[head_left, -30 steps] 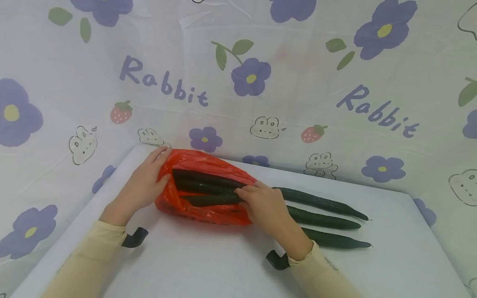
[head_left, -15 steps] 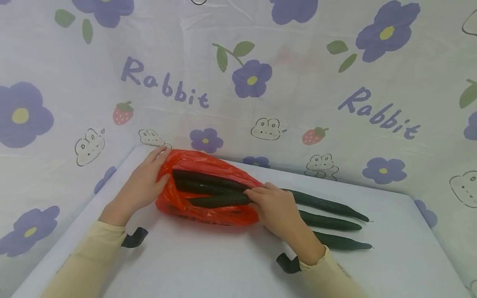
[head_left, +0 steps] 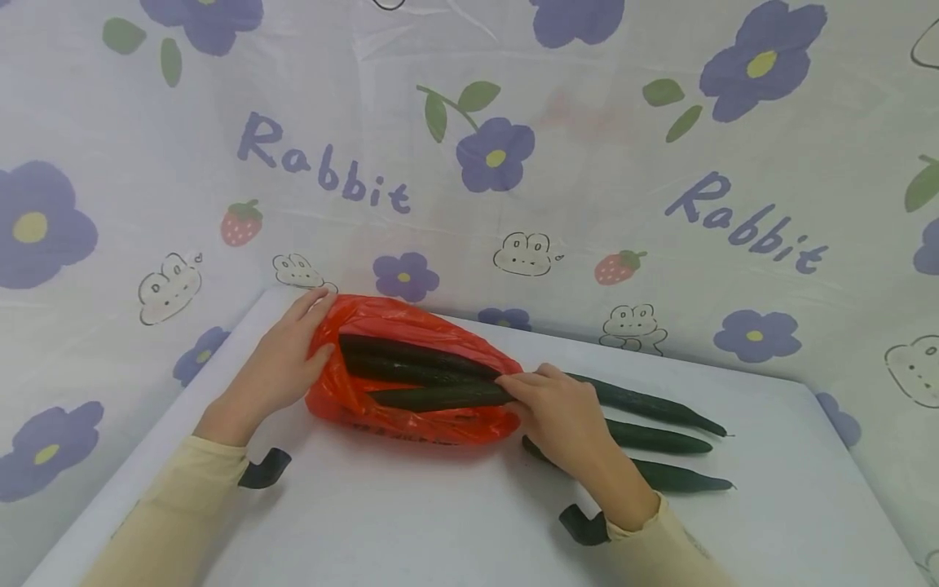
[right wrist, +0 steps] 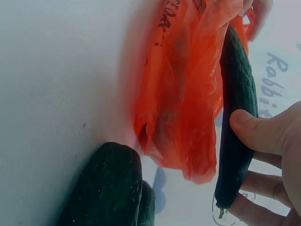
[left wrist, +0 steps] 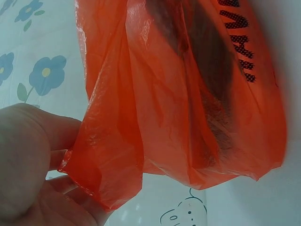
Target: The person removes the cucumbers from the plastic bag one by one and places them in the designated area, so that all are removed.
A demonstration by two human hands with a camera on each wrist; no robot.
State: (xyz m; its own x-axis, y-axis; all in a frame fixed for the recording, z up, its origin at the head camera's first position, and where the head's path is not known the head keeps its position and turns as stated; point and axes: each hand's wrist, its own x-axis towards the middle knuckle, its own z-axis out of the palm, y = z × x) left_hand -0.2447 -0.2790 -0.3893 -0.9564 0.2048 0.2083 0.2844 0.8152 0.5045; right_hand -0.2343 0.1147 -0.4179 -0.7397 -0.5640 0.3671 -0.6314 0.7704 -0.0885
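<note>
A red plastic bag (head_left: pixel 411 428) lies on the table, its opening facing up, with two dark green cucumbers (head_left: pixel 411 350) showing inside. My left hand (head_left: pixel 282 367) holds the bag's left edge; in the left wrist view the film (left wrist: pixel 108 155) passes between thumb and fingers. My right hand (head_left: pixel 565 416) grips another cucumber (head_left: pixel 440 397) near its right end, the rest of it stretching left across the bag's opening. In the right wrist view, thumb and fingers are round this cucumber (right wrist: pixel 237 89), and its stem end points away from the bag.
Three more cucumbers (head_left: pixel 656 436) lie side by side on the white table (head_left: pixel 411 522), right of the bag and partly behind my right hand and forearm. A cloth (head_left: pixel 572 155) with printed flowers and rabbits stands behind the table. Dark curved pieces (head_left: pixel 267 469) stick out at both wrists.
My right hand has moved to the right and slightly down, drawing the gripped cucumber rightward over the bag. The bag's right end has stretched a little that way. My left hand stays put.
</note>
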